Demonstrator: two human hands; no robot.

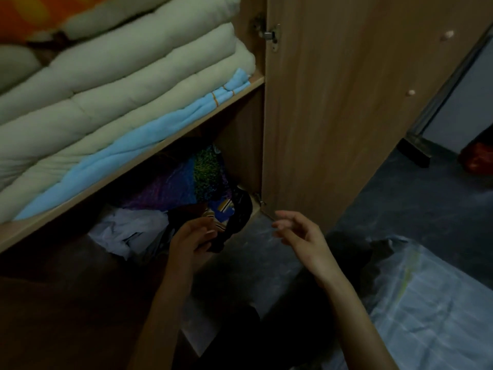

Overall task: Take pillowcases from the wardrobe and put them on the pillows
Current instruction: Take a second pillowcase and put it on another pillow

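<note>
Wardrobe, lower compartment: your left hand is curling its fingers round dark fabric among bundled linens, pillowcases indistinguishable. Your right hand is hovering just beside, fingers apart, gripping nothing.

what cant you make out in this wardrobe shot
Head view only:
- Lower compartment: too dark to tell pillowcases from other cloth.
- Left hand: fingers reach into dark fabric; grip unclear.
- Right hand: fingertips motion-blurred, nothing visibly held.
- Folded quilts: cut off by left and top edges.
</note>
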